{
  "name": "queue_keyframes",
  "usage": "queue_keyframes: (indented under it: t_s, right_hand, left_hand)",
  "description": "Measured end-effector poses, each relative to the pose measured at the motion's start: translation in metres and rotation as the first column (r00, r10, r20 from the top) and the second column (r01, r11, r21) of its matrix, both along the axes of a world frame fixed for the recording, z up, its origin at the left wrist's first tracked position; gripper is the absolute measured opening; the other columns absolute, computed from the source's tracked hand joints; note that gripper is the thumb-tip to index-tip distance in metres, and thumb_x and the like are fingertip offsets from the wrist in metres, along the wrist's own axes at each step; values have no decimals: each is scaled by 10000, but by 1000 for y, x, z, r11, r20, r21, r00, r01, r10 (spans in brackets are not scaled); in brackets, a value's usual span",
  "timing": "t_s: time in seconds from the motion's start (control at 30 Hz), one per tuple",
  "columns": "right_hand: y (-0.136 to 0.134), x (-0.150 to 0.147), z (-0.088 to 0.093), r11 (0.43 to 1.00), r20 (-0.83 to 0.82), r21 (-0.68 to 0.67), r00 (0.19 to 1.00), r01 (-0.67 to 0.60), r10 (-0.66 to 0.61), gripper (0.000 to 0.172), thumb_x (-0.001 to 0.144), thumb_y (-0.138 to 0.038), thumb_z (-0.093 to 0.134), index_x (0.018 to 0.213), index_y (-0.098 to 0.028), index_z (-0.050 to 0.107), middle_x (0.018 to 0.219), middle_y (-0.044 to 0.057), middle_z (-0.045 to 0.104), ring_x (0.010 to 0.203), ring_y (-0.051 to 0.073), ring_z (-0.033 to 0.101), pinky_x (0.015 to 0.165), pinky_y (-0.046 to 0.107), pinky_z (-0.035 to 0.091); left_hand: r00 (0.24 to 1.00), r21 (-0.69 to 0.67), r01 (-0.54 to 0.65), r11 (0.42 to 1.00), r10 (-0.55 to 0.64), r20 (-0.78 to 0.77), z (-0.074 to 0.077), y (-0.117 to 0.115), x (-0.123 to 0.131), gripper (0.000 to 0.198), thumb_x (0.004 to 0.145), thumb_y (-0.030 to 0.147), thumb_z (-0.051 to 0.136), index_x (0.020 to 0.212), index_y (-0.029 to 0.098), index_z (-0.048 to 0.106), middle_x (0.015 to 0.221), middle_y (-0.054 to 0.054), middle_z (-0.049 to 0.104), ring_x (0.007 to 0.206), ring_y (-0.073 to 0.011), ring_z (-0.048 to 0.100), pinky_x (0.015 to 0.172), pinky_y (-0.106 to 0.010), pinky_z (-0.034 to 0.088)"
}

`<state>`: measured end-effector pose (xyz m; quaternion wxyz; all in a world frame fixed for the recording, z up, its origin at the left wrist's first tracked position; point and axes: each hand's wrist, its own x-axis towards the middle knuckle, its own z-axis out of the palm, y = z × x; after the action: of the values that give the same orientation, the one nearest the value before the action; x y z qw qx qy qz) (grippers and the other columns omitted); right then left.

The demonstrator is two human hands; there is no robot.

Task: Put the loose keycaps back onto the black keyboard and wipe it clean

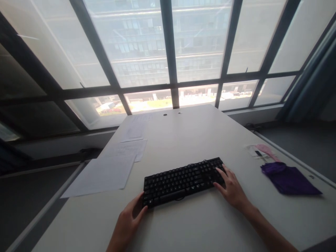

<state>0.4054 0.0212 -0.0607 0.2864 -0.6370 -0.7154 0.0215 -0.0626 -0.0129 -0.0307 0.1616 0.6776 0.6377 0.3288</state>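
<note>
A black computer keyboard (181, 182) lies at a slight slant on the white table, its right end farther from me. My left hand (128, 217) grips its left end, the thumb at the near corner and the fingers along the side. At the right end, my right hand (232, 189) holds the keyboard with the thumb at the near edge and one finger over the number keys. The other fingers rest at its right side. A bit of dark cable shows under the near edge.
White paper sheets (105, 175) lie along the table's left side. On the right are a folded purple cloth (291, 178), a pink brush-like item (266, 151) and a small clear packet (253, 151). Large windows (196, 42) stand behind the white table (183, 133).
</note>
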Motion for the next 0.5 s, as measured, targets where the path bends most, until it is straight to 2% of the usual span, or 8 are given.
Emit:
queue_keyframes:
  t_s: [0.07, 0.17, 0.23, 0.3, 0.4, 0.5]
  right_hand:
    - [-2, -1, 0, 1000, 45, -13, 999, -7, 8, 599, 974, -486, 571, 1511, -237, 477, 1629, 154, 349, 1486, 352, 349, 1184, 536, 385]
    - [0, -2, -3, 1000, 121, -2, 992, 14, -14, 594, 966, -408, 599, 1527, -272, 459, 1650, 130, 333, 1493, 359, 336, 1185, 539, 374]
    - [8, 1, -5, 999, 179, 10, 983, 35, -36, 589, 957, -368, 619, 1519, -266, 473, 1637, 140, 363, 1484, 377, 345, 1189, 562, 349]
    - [22, 8, -4, 998, 240, -2, 969, 57, -54, 591, 946, -336, 643, 1509, -246, 491, 1620, 164, 388, 1482, 395, 345, 1192, 580, 323]
    - [57, 27, 4, 994, 317, -66, 946, 89, -64, 605, 943, -292, 648, 1520, -215, 484, 1615, 198, 388, 1491, 400, 334, 1199, 569, 300]
    - [102, 55, 16, 983, 356, -138, 932, 119, -63, 608, 957, -287, 619, 1536, -187, 463, 1616, 222, 377, 1499, 393, 326, 1212, 551, 266]
  left_hand:
    - [1000, -11, 12, 1000, -12, 2, -1, 2, -6, 564, 841, 550, 650, 1306, 231, 665, 1233, -65, 755, 1149, -317, 714, 1002, -450, 585]
    - [999, -38, 51, 998, -50, 5, -2, 3, -11, 705, 898, 519, 626, 1528, 263, 441, 1291, -49, 729, 1183, -291, 696, 1011, -446, 575]
    - [996, -43, 80, 996, -81, -26, -2, 4, -9, 757, 924, 495, 611, 1593, 298, 315, 1331, -36, 706, 1216, -284, 674, 1034, -456, 555]
    - [991, -54, 115, 992, -119, -61, 2, 11, 0, 747, 943, 489, 590, 1603, 323, 282, 1366, -26, 683, 1252, -283, 648, 1055, -463, 539]
    - [981, -95, 173, 980, -181, -74, 11, 36, 27, 726, 979, 492, 530, 1618, 314, 233, 1404, -40, 657, 1312, -275, 603, 1089, -470, 510]
    - [968, -103, 229, 968, -237, -83, 18, 81, 66, 716, 987, 505, 500, 1615, 263, 253, 1433, -92, 632, 1364, -282, 560, 1141, -488, 456]
